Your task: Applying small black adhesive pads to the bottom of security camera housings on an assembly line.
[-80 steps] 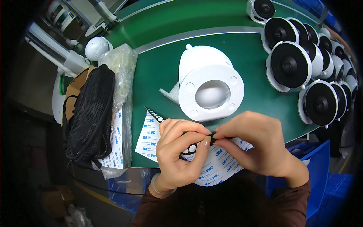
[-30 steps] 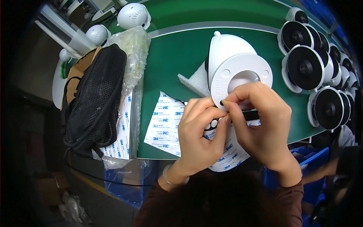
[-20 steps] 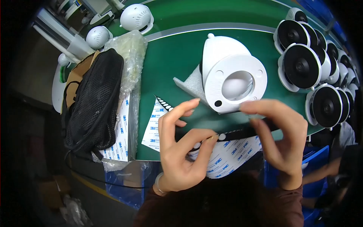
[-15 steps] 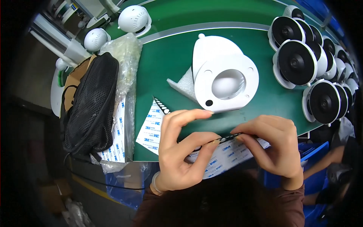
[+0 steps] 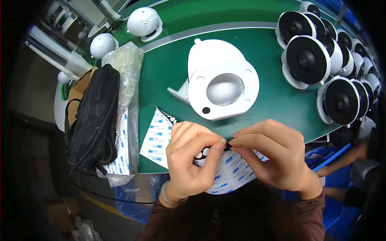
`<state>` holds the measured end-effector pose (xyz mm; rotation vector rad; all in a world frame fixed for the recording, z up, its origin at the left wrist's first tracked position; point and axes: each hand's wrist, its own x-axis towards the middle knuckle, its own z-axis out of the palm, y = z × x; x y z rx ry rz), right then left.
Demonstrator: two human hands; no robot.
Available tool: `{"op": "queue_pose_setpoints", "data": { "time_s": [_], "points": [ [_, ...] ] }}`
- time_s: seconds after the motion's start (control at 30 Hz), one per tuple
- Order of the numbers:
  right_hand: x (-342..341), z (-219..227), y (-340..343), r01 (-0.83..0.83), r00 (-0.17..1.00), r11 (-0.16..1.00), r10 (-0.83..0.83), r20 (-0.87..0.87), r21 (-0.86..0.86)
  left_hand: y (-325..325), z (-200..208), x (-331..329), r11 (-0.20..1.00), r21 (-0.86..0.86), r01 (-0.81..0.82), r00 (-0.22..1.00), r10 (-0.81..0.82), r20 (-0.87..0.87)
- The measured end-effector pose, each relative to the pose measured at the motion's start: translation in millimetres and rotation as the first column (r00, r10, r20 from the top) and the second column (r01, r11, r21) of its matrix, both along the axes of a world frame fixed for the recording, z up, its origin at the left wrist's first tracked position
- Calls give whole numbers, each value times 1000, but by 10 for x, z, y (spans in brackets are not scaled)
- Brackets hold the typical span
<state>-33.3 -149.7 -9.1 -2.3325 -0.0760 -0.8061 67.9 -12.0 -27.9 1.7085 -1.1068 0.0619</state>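
Observation:
My left hand (image 5: 189,160) pinches a bent adhesive-backed sheet (image 5: 237,170) at its upper edge, thumb against forefinger. The sheet has white backing with blue print and a black side with white oval holes. Close beside, my right hand (image 5: 277,156) has its fingertips closed on the same black edge; whether it holds a separate piece there is hidden. Past the hands, a white rounded device (image 5: 250,96) rests base toward me on a foam piece (image 5: 180,95). Its flat base has a round central recess and one black dot. Another such sheet (image 5: 154,142) lies left of my left hand.
Several white cameras with black round faces (image 5: 307,60) crowd the right side. To the left are a black mesh bag (image 5: 94,116) and clear plastic wrap (image 5: 128,76) over more sheets. Two white round devices (image 5: 143,22) stand at the back left. Another person's arm (image 5: 341,160) shows at right.
My right hand has moved left, bringing its fingertips close to those of my left hand. My left fingers have drawn together at the sheet's edge. The view has shifted slightly.

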Motion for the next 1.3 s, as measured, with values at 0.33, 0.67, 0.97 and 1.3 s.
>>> {"op": "queue_pose_setpoints", "data": {
  "time_s": [0.33,0.67,0.97,1.3],
  "points": [
    [53,-76,61,121,988,992,-116,102,-41,-27,-21,-5,998,-28,-63,998,63,9],
    [64,-99,61,97,992,993,-91,87,-63,-52,-68,3,997,-24,-69,998,68,-17],
    [60,-47,30,75,997,996,-75,-17,-41,-56,-70,11,997,-33,-71,996,72,43],
    [79,-50,8,34,997,995,-27,72,-95,-32,-39,2,996,-27,-80,996,81,31]
  ]
}}
